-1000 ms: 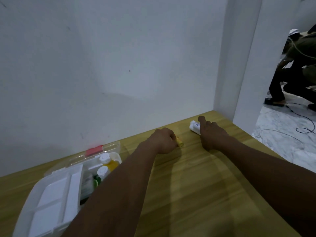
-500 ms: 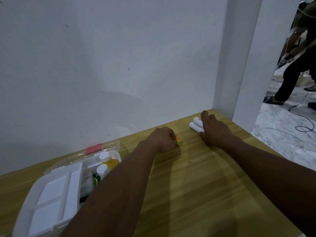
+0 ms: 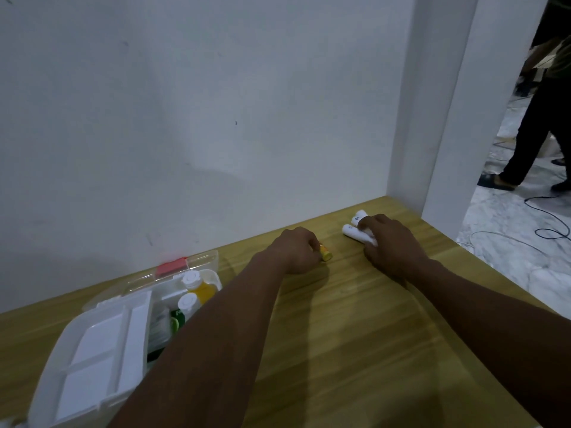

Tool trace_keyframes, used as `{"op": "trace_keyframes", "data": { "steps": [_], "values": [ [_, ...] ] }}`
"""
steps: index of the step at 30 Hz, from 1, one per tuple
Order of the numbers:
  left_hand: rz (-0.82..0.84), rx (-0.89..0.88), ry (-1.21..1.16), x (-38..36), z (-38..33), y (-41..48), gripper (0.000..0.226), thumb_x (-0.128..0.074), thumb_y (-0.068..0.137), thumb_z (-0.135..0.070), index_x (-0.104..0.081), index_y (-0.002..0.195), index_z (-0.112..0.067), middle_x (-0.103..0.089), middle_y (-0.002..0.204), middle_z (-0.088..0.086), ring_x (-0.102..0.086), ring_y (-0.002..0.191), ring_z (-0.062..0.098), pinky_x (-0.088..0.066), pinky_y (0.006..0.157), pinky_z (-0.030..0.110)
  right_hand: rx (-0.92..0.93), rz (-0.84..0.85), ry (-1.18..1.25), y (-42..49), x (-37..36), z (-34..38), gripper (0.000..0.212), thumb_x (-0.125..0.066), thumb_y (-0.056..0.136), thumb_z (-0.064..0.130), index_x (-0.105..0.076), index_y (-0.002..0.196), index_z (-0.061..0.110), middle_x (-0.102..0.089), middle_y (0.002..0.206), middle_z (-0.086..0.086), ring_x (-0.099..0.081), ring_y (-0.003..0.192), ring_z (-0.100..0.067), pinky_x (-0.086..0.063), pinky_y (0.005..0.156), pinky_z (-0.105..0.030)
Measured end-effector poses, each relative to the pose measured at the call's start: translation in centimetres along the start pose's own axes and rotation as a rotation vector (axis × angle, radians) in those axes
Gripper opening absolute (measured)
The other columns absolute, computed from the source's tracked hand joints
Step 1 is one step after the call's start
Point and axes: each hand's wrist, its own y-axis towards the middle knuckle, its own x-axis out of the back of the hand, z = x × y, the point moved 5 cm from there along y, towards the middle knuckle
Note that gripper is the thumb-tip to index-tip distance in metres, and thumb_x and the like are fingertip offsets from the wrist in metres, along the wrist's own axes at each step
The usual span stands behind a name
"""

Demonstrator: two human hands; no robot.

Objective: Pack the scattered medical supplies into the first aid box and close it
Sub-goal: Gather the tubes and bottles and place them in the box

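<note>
While the left hand (image 3: 298,253) curls round a small yellow tube (image 3: 325,253) at its fingertips, the right hand (image 3: 391,242) clamps two white rolls (image 3: 355,230) (probably bandages); lift both cleanly toward the open first aid box (image 3: 102,344) beside the left forearm.

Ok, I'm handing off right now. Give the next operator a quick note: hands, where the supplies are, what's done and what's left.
Left hand: closed around a small yellow tube on the wooden table, not lifted.
Right hand: laid over two white rolls near the table's far right corner; grip not clear.
First aid box: open at the left, lid up against the wall. An orange bottle and a green bottle are already inside, beside its white tray.
Done: the bottles are packed.
Left: carry the tube and both rolls to the box, then close the lid.
</note>
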Motion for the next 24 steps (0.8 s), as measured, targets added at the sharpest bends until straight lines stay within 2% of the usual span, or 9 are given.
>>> {"op": "trace_keyframes", "data": {
  "steps": [4,7,10,12,14,19,22,24],
  "values": [
    [-0.019,-0.007,-0.01,0.9,-0.3,-0.6,0.032,-0.067,0.086,-0.035,-0.068,0.116,-0.023,-0.064,0.123,0.004,-0.06,0.111,0.021,-0.051,0.094,0.035,-0.026,-0.043,0.122,0.3,2.4,1.1,0.037,-0.069,0.079,0.022,-0.068,0.116,0.019,-0.07,0.104,-0.007,-0.064,0.095,-0.027,-0.048,0.076,-0.033],
    [-0.056,-0.02,0.002,2.4,-0.8,-1.7,0.031,-0.065,0.088,-0.033,-0.069,0.117,-0.022,-0.064,0.122,0.004,-0.06,0.11,0.021,-0.051,0.092,0.035,-0.043,-0.024,0.22,1.2,5.4,2.3,0.029,-0.074,0.077,0.026,-0.073,0.106,0.021,-0.074,0.105,-0.003,-0.066,0.095,-0.022,-0.052,0.081,-0.035],
    [-0.103,-0.023,0.005,4.9,-1.0,-3.5,0.032,-0.065,0.088,-0.036,-0.068,0.118,-0.025,-0.064,0.124,0.004,-0.061,0.11,0.021,-0.051,0.095,0.036,-0.081,0.107,0.31,2.3,8.6,4.4,0.03,-0.073,0.077,0.032,-0.068,0.105,0.024,-0.072,0.102,-0.002,-0.067,0.083,-0.019,-0.052,0.068,-0.028],
    [-0.15,-0.03,-0.001,7.0,-1.0,-5.2,0.031,-0.065,0.087,-0.034,-0.069,0.116,-0.025,-0.065,0.123,0.005,-0.063,0.108,0.021,-0.052,0.096,0.037,-0.101,0.215,0.39,2.8,10.5,6.8,0.034,-0.073,0.079,0.029,-0.062,0.109,0.019,-0.072,0.095,-0.007,-0.073,0.075,-0.024,-0.058,0.061,-0.034],
    [-0.216,-0.03,-0.001,9.4,-0.4,-7.4,0.028,-0.065,0.088,-0.03,-0.07,0.115,-0.023,-0.067,0.121,0.005,-0.064,0.108,0.021,-0.051,0.094,0.033,-0.079,0.32,0.44,3.1,12.3,10.0,0.034,-0.072,0.082,0.022,-0.059,0.111,0.011,-0.071,0.097,-0.014,-0.074,0.075,-0.026,-0.058,0.06,-0.035],
    [-0.352,0.047,0.044,14.8,3.7,-13.7,0.029,-0.059,0.088,-0.021,-0.072,0.113,-0.022,-0.069,0.118,0.005,-0.062,0.103,0.02,-0.045,0.085,0.025,0.026,0.607,0.599,1.8,15.3,19.7,0.029,-0.068,0.087,0.007,-0.065,0.114,-0.001,-0.071,0.105,-0.026,-0.072,0.084,-0.031,-0.058,0.072,-0.037],
    [-0.386,0.123,0.053,16.3,7.1,-17.2,0.031,-0.056,0.087,-0.016,-0.072,0.113,-0.021,-0.068,0.121,0.006,-0.059,0.094,0.017,-0.043,0.079,0.023,0.105,0.762,0.609,0.4,14.5,25.4,0.031,-0.07,0.086,0.004,-0.066,0.116,0.0,-0.071,0.107,-0.027,-0.072,0.087,-0.035,-0.06,0.074,-0.037],
    [-0.402,0.162,0.049,16.6,9.1,-19.2,0.032,-0.054,0.086,-0.014,-0.072,0.112,-0.022,-0.066,0.126,0.006,-0.06,0.099,0.018,-0.043,0.08,0.023,0.151,0.848,0.559,-0.8,12.8,28.5,0.033,-0.073,0.084,0.003,-0.066,0.116,0.002,-0.07,0.11,-0.027,-0.071,0.086,-0.034,-0.061,0.072,-0.036]
  ]
}}
